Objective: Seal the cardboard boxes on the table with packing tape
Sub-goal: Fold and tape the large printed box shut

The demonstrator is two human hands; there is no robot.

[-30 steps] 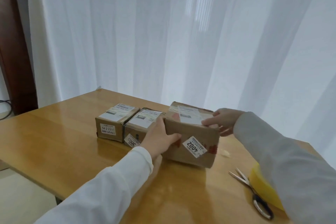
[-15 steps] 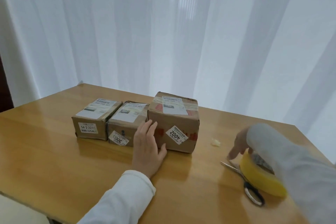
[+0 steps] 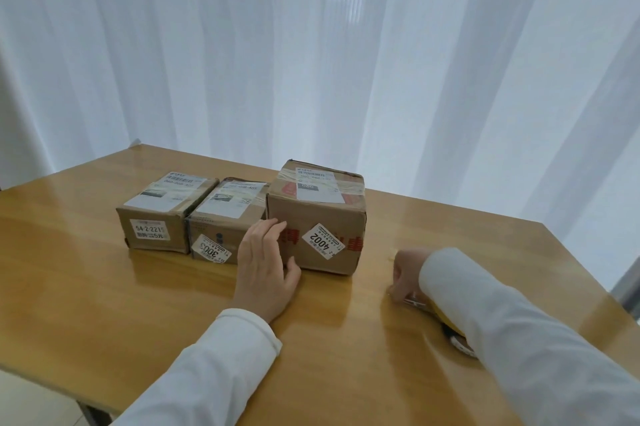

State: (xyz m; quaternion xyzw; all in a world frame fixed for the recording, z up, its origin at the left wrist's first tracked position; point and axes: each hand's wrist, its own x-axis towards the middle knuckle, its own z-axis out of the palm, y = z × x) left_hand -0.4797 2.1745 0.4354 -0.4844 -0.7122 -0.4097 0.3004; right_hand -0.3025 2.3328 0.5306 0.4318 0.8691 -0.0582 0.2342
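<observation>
Now flat left hand point(image 3: 265, 270) against tallest box point(image 3: 315, 218); right hand point(image 3: 407, 275) curled, contents unclear.

Three brown cardboard boxes point(image 3: 242, 221) carry white labels printed in black, and the largest box point(image 3: 317, 218) also shows red printing on its front and top under pale tape bands. The counter point(image 3: 86, 287) is a glossy honey-yellow wood with faint grain, and the curtain point(image 3: 311, 45) behind it is white, falling in soft bluish-grey vertical folds. Both sleeves point(image 3: 214, 366) are white, and a sliver of yellow tape point(image 3: 445, 318) shows under the right one.
</observation>
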